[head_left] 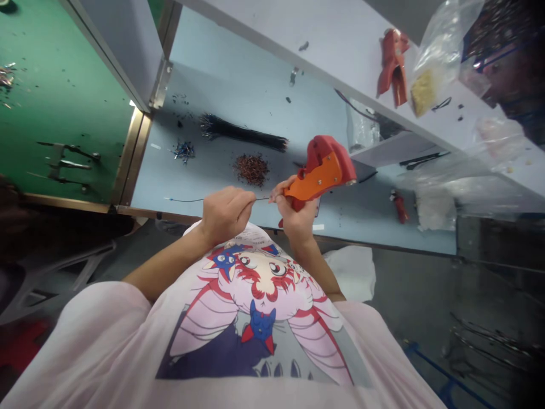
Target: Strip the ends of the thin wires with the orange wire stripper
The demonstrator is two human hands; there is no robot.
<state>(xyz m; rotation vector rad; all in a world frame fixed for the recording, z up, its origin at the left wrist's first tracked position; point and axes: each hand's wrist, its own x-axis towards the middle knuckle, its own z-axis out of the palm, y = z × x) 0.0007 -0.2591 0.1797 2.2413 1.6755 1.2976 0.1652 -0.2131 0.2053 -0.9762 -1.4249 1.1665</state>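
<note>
My left hand (230, 210) is closed around a thin dark wire (187, 200). One end of the wire sticks out to the left, with a small blue part near its tip. A short length runs rightward from my left fist to the fingers of my right hand (296, 218). My right hand grips a red and orange wire stripper (319, 177) by its handles, its head pointing up and right. Beyond my hands lie a heap of copper-coloured scraps (251, 169) and a bundle of black wires (244, 134). A smaller pile of bluish pieces (184, 150) rests farther left.
Above the blue table (204, 74) runs a white shelf (340, 51) bearing a red tool (394, 68) and plastic bags (443, 40). A small red-handled tool (399, 207) lies at the right. A green bench (46, 113) adjoins on the left.
</note>
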